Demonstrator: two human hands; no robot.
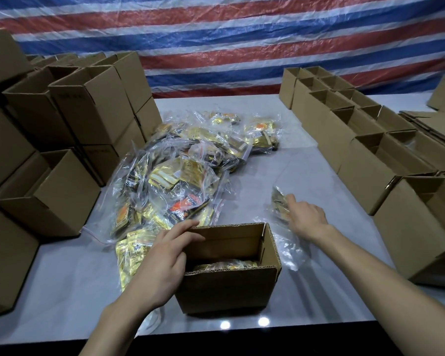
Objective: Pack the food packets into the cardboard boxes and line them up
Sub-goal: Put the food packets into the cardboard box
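Cardboard and gold foil crowd a packing bench. From the head camera, a person works at an open box [226,291] standing near the front edge of a grey table [62,291]. The left hand [162,260] lies over the box's left rim, fingers nearly straight and gripping nothing, steadying it. The right hand [306,214] reaches beyond and to the right of the box for a loose packet [280,201] on the tabletop. Its fingers touch the packet, but blur hides whether they have closed on it. Gold packets [224,265] lie in the bottom of the box, with room above them. A heap of packets [185,170] in clear bags sprawls behind and to the left of the box, and a clear bag [290,253] lies just beside its right wall. Rows of boxes [357,150] stand well to its right and stacked boxes [88,111] to its left, all before a striped tarpaulin [242,34]. The step in hand appears to be fetching one more packet. Doing it well likely means pinching the slippery wrapper firmly by an edge, lifting it clear of the box's right wall, and laying it flat on those inside while the left hand holds the box square
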